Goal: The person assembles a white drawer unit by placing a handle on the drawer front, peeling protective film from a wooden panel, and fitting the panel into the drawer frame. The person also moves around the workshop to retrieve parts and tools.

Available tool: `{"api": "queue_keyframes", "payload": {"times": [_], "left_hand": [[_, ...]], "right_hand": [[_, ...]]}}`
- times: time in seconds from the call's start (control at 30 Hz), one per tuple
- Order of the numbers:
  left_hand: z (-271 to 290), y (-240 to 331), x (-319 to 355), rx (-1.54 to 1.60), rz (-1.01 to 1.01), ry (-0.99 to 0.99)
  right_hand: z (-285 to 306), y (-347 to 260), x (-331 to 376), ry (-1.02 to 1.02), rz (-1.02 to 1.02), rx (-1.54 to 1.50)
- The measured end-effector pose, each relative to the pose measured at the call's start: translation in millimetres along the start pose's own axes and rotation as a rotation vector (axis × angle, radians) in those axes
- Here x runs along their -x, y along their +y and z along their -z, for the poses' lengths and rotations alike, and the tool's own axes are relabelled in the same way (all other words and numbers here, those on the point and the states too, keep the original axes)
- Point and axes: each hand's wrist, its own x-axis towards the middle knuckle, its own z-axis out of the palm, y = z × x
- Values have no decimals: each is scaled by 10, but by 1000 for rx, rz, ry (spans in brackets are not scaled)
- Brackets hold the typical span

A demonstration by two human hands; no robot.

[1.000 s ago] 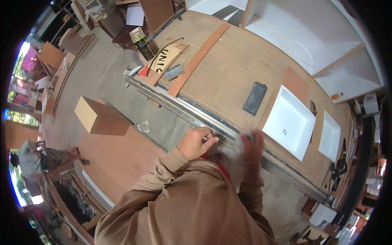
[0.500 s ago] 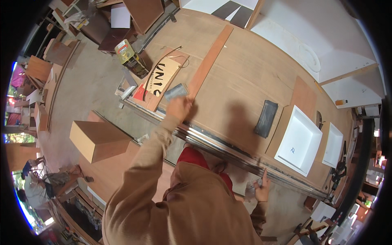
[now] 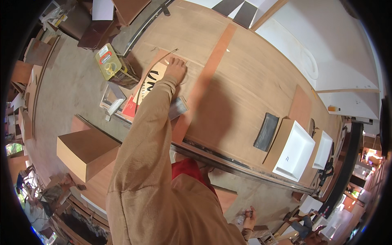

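Here, the card [image 3: 149,87] lies just left of the left hand [image 3: 175,69] and back toward the body, its long side slanting from near that hand toward the tabletop's [image 3: 253,81] near edge. The left hand is much nearer to it; the right hand [image 3: 250,219] is low, off the tabletop and well apart. The left hand is palm down with bent fingers, and I can't tell if it grips anything. The right hand holds a pale thing [image 3: 239,219], too blurry to name. The tabletop is flat, brown and wide. Right of the left hand is a strip [image 3: 210,71]; farther right are the black block [image 3: 266,131] and white trays [image 3: 300,153]. Left of the card stands a can [image 3: 116,69].
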Motion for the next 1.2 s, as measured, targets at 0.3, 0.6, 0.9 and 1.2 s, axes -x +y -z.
{"api": "queue_keyframes", "payload": {"times": [0.3,0.6,0.9,1.2], "left_hand": [[411,-482,-247,537,616,377],[-323,-1674,-451,413,608,162],[-570,-1877,-521,335,517,-112],[201,-1703,-454,604,689,367]], "right_hand": [[-195,-229,138,-79,-145,-123],[-305,392,366,-145,-356,-164],[-240,194,435,-141,-494,-276],[-136,43,450,-99,-476,-349]]}}
